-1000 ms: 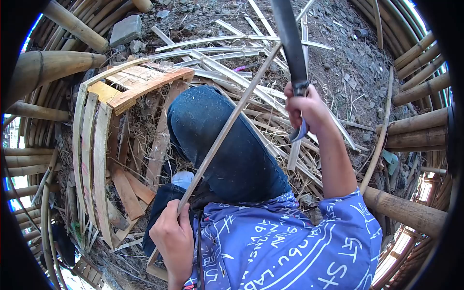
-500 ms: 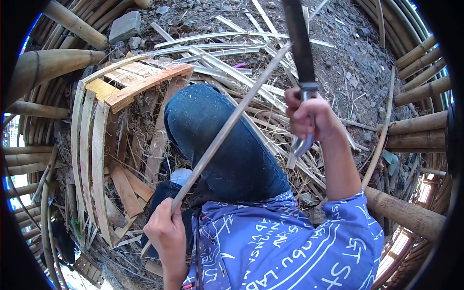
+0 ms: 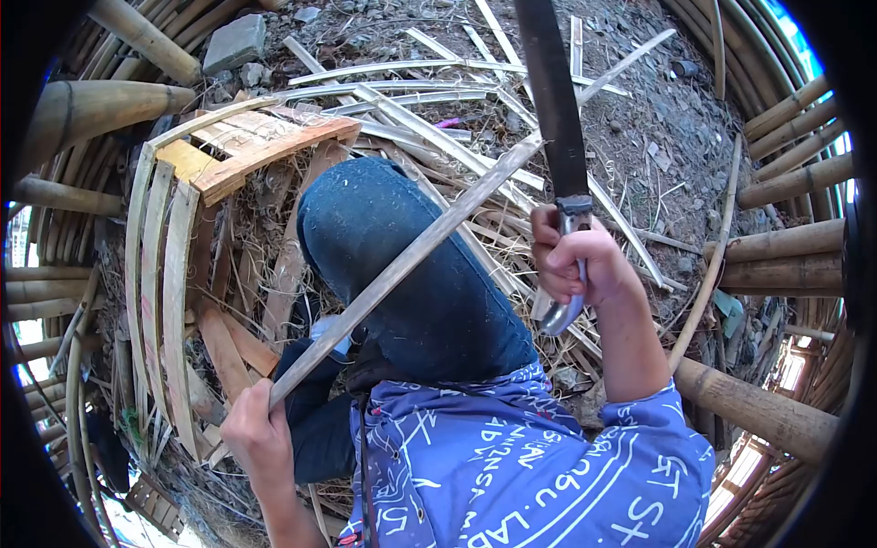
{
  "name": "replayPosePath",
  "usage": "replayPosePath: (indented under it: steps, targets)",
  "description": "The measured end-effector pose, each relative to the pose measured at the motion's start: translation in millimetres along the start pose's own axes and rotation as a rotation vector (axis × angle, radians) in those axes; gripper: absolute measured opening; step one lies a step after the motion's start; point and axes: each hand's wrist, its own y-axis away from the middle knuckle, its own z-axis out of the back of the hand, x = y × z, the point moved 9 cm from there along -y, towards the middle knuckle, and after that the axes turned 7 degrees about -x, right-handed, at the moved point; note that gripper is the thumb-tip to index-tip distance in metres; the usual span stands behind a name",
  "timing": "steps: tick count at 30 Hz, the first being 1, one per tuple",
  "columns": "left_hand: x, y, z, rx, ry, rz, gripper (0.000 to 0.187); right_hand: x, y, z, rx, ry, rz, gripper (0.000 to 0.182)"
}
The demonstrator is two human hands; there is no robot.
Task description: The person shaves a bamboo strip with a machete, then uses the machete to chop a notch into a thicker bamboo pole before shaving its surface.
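Note:
My left hand is closed round the lower end of a long, pale bamboo strip. The strip slants up to the right across my knee, in blue jeans. In my right hand is a machete, its dark blade pointing up and away from me and its metal handle wrapped by my fingers. The strip's far end overlaps the blade's edge in this view, a little above the handle.
At the left stands a wooden crate with several pale slats along its side. Split bamboo strips and curled shavings lie over the stony ground. A grey block sits at the back left. Thick bamboo poles flank both sides.
My left hand has moved left and slightly down, drawing the strip with it, and the strip now slants less steeply. The machete and right hand have come slightly lower and left.

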Motion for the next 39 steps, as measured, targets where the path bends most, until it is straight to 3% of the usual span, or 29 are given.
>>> replayPosePath:
  steps: [3,5,7,11,12,14,15,17,19,20,23,25,26,27,29,30,32,36,38,39]
  targets:
    - [7.8,3.9,-1.1,0.007,0.015,0.023,0.015,10.1,-7.3,7.0,0.005,0.038,0.105,0.019]
    - [7.8,-0.7,-0.6,0.003,-0.008,0.014,0.015,-15.7,-10.7,-13.1,0.086,-0.110,-0.013,0.018]
    - [17.8,2.4,0.0,0.019,0.019,0.005,0.014,-9.3,-2.8,-14.1,0.096,-0.056,0.007,0.019]
    - [58.2,6.6,23.3,-0.018,-0.013,-0.004,0.011,20.0,6.3,3.1,-0.066,0.027,0.249,0.017]
    - [83.1,13.0,27.2,0.067,0.016,0.073,0.010,29.0,10.5,8.0,-0.118,0.023,0.310,0.017]
    - [88.5,6.9,49.3,0.081,-0.022,0.025,0.010,49.3,22.2,20.5,-0.197,0.052,0.440,0.018]
    - [87.5,4.4,58.9,0.102,-0.056,-0.026,0.010,58.3,28.8,27.3,-0.225,0.081,0.507,0.020]
    - [91.8,-3.3,72.1,0.096,-0.088,-0.022,0.011,71.6,38.8,40.6,-0.321,0.150,0.595,0.045]
    - [78.4,-16.6,82.2,0.056,-0.133,-0.172,0.011,79.8,46.9,44.1,-0.362,0.132,0.664,0.058]
    - [82.7,-23.7,78.6,0.159,-0.128,-0.120,0.011,80.7,46.8,45.4,-0.345,0.134,0.665,0.058]
    - [70.6,-46.8,75.2,0.166,-0.035,-0.193,0.011,87.2,51.5,63.7,-0.380,0.207,0.710,0.065]
    - [59.1,-68.7,72.1,0.178,0.049,-0.188,0.011,87.3,50.4,84.9,-0.504,0.359,0.635,0.069]
    - [51.1,-78.6,69.4,0.203,0.137,-0.191,0.011,91.6,56.1,87.3,-0.580,0.382,0.649,0.054]
    - [47.6,-89.5,67.1,0.189,0.131,-0.184,0.011,92.5,54.5,96.0,-0.565,0.384,0.657,0.054]
    - [36.9,-105.2,42.7,0.335,0.177,-0.207,0.012,97.1,57.8,130.2,-0.744,0.669,0.663,0.030]
    - [33.8,-116.0,36.9,0.325,0.175,-0.214,0.012,98.7,62.2,129.4,-0.746,0.665,0.675,0.030]
    - [21.4,-134.0,20.3,0.396,0.210,-0.277,0.012,109.7,78.6,127.0,-0.856,0.810,0.720,0.008]
    - [8.6,-182.2,6.9,0.413,0.136,-0.167,0.013,140.8,107.8,140.3,-0.930,0.991,0.633,0.015]
    - [-24.9,-202.5,16.6,0.112,0.133,-0.451,0.014,158.5,127.4,159.1,-1.003,1.001,0.681,0.015]
    - [-30.5,-208.5,7.7,0.064,0.009,-0.462,0.024,168.9,137.9,167.4,-1.080,1.001,0.712,0.016]
